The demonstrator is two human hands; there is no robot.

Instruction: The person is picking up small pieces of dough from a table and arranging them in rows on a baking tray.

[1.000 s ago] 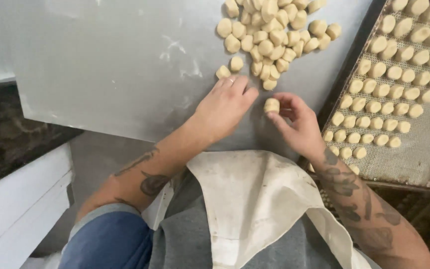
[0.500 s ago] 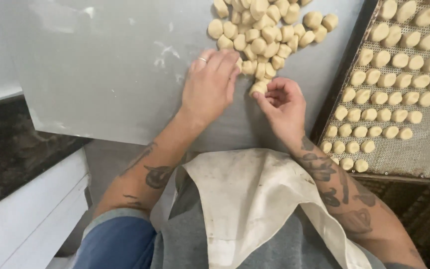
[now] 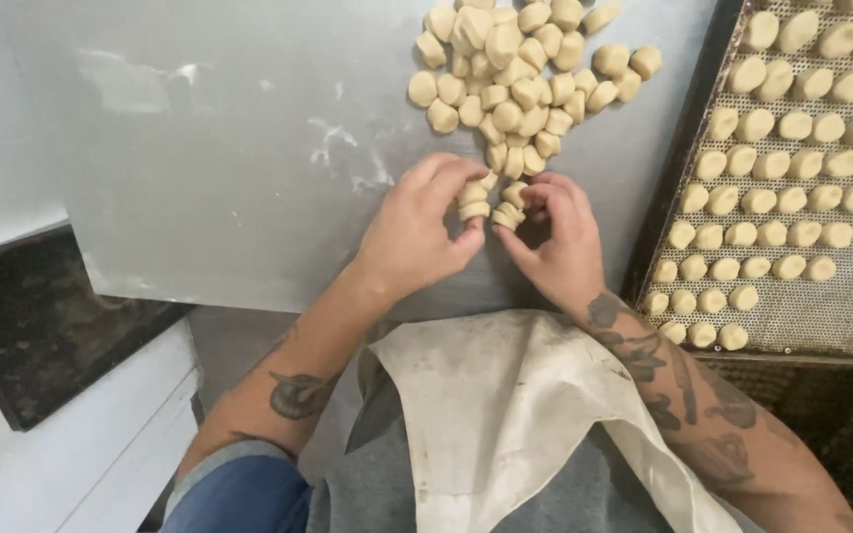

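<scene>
Gripping two dough pieces point(image 3: 491, 202) (one each)

Just one view here, shot from a head-worn camera and aimed almost straight down over the near edge of the bench point(image 3: 229, 148). It's held pretty close, so only the near part of the bench is taken in, cut off at the top and left of the frame. The tray point(image 3: 688, 148) at the bench's right edge is cropped by the right border. The wearer's own apron point(image 3: 505, 415) and forearms fill the bottom. No second view, so nothing is shared.
</scene>
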